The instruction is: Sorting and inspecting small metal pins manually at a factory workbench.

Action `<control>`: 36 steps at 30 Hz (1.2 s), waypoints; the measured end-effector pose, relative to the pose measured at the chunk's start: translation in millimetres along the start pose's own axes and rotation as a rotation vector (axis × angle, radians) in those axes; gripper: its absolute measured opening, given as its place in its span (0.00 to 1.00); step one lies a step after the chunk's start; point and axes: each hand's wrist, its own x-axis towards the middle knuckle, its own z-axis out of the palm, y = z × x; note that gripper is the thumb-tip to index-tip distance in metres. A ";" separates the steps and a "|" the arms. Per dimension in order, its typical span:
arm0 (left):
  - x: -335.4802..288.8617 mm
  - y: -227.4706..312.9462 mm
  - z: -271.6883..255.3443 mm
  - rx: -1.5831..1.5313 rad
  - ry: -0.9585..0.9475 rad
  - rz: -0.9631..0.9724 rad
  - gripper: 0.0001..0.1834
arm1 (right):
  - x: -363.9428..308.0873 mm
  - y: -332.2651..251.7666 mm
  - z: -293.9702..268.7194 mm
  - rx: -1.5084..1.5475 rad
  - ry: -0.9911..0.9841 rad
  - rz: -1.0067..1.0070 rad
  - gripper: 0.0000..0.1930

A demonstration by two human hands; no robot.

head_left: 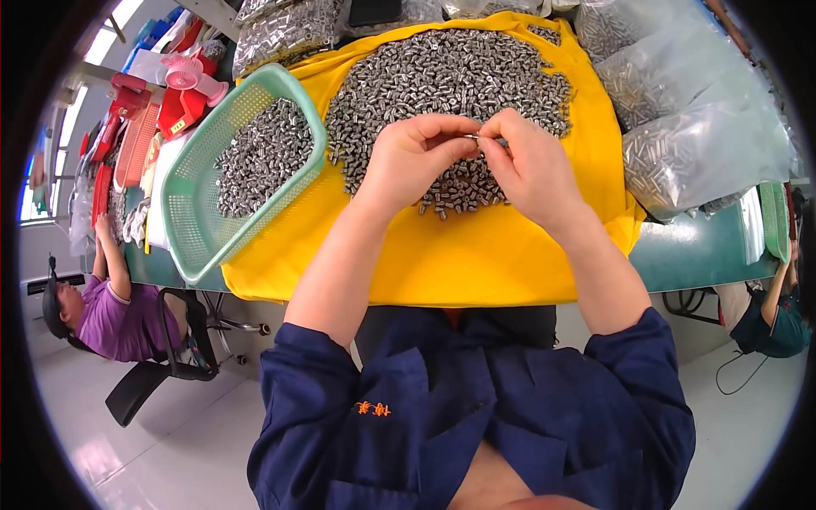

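Over the heap of small silver metal fittings (450, 72), my two hands meet fingertip to fingertip. Thumb and forefinger of my left hand (406, 161) pinch one end of a small shiny metal piece (472, 136). At its other end, the fingers of my right hand (534, 170) are closed on it. Most of that piece is hidden by the fingertips, so its exact kind does not show. The heap lies on a yellow cloth (425, 263) spread across the table. Left of it, a light green plastic basket (189, 200) holds more of the same fittings.
Clear plastic bags of metal parts (680, 157) line the right side; more bagged parts (285, 34) lie at the back left. A pink fan (183, 72) and red bins (180, 115) stand beyond the basket. A person in purple (127, 327) sits left, another person (778, 314) right.
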 end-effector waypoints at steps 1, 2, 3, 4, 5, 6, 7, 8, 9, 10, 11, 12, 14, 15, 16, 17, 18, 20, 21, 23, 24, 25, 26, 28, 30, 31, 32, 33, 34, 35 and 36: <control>-0.3 0.0 1.9 -0.001 0.000 0.002 0.08 | -0.5 1.8 1.5 -0.002 0.000 -0.001 0.03; -1.4 0.4 4.1 0.161 0.036 0.076 0.08 | -1.3 3.7 3.4 0.000 0.010 0.006 0.03; -2.5 1.1 4.9 0.323 0.074 0.149 0.08 | -1.6 4.1 4.5 0.003 0.018 0.014 0.03; -2.7 2.2 4.5 0.322 0.076 0.149 0.08 | -1.6 2.6 4.0 0.003 0.016 0.013 0.03; -2.7 3.7 4.1 0.432 0.074 0.229 0.07 | -1.7 0.6 3.1 0.032 -0.001 0.060 0.03; -2.7 5.4 3.9 0.542 0.073 0.309 0.07 | -1.6 -0.4 2.8 0.063 -0.018 0.106 0.03; -3.1 7.5 4.4 0.541 0.076 0.307 0.07 | -2.1 0.8 4.0 0.064 -0.021 0.106 0.03; -3.7 9.7 5.5 0.555 0.082 0.268 0.07 | -3.0 3.3 5.9 -0.016 0.016 0.030 0.03; -4.9 11.0 6.0 0.568 0.086 0.226 0.07 | -4.1 4.2 7.3 -0.094 0.052 -0.045 0.03; -5.3 10.6 5.6 0.565 0.088 0.221 0.07 | -4.5 3.3 7.1 -0.093 0.046 -0.043 0.03; -4.8 9.5 5.0 0.493 0.087 0.181 0.07 | -4.2 1.3 5.6 -0.049 0.031 -0.006 0.03; -4.8 8.4 5.0 0.419 0.086 0.138 0.08 | -4.2 -0.6 3.6 -0.005 0.013 0.032 0.03; -5.5 8.1 4.3 0.457 0.091 0.151 0.08 | -3.0 -3.7 0.5 0.042 -0.042 0.127 0.03; -5.3 7.3 4.3 0.456 0.088 0.151 0.08 | -2.7 -6.3 -0.9 0.051 -0.040 0.130 0.03; -5.1 7.4 4.1 0.455 0.085 0.152 0.08 | -3.2 -7.4 -1.8 0.060 -0.037 0.133 0.03; -4.4 9.5 3.2 0.328 0.078 0.055 0.08 | -3.7 -6.4 -2.4 0.057 -0.044 0.137 0.03; -5.1 8.3 0.6 0.325 0.080 0.052 0.08 | -2.9 -4.9 -1.3 0.075 -0.039 0.095 0.03; -6.7 6.8 -6.1 0.231 0.064 -0.045 0.07 | -0.2 0.3 -3.5 0.077 -0.001 0.114 0.03; -5.4 7.3 -13.7 0.515 0.132 0.036 0.08 | 1.7 5.0 -11.5 0.060 0.030 0.172 0.03; -3.3 8.8 -14.8 0.312 0.181 0.021 0.09 | 3.0 8.3 -21.0 0.122 0.071 0.175 0.03; -0.9 6.9 -10.5 0.269 0.123 0.067 0.10 | 1.7 8.0 -15.9 0.179 0.045 0.179 0.03; -1.8 6.1 -5.0 0.147 0.074 0.046 0.09 | 0.7 7.5 -11.3 0.236 0.020 0.182 0.03; -4.9 7.2 -0.8 0.025 0.024 0.024 0.09 | 0.4 7.1 -8.0 0.312 0.016 0.177 0.03; -7.3 8.8 0.6 -0.056 -0.002 -0.031 0.09 | -0.2 5.0 -7.5 0.345 0.008 0.172 0.03; -7.6 5.6 -0.5 -0.239 -0.026 0.005 0.09 | -0.6 2.6 -7.0 0.405 -0.008 0.164 0.03; -7.1 6.6 -0.1 -0.243 -0.021 0.002 0.09 | -1.4 2.4 -6.6 0.408 -0.005 0.167 0.03; -7.2 5.7 -0.3 -0.241 -0.023 -0.001 0.09 | -2.3 2.2 -6.0 0.423 -0.017 0.162 0.03; -6.2 4.7 0.0 -0.246 -0.034 0.014 0.09 | -2.4 2.2 -6.5 0.435 -0.027 0.156 0.03; -5.6 4.2 0.4 -0.253 -0.045 0.030 0.09 | -2.6 2.1 -7.0 0.434 -0.024 0.157 0.03; -5.6 4.5 1.6 -0.252 -0.048 0.029 0.09 | -2.9 1.9 -7.4 0.426 -0.021 0.157 0.03; -6.4 4.8 1.8 -0.236 -0.045 0.032 0.09 | -2.5 1.8 -6.4 0.422 -0.019 0.155 0.03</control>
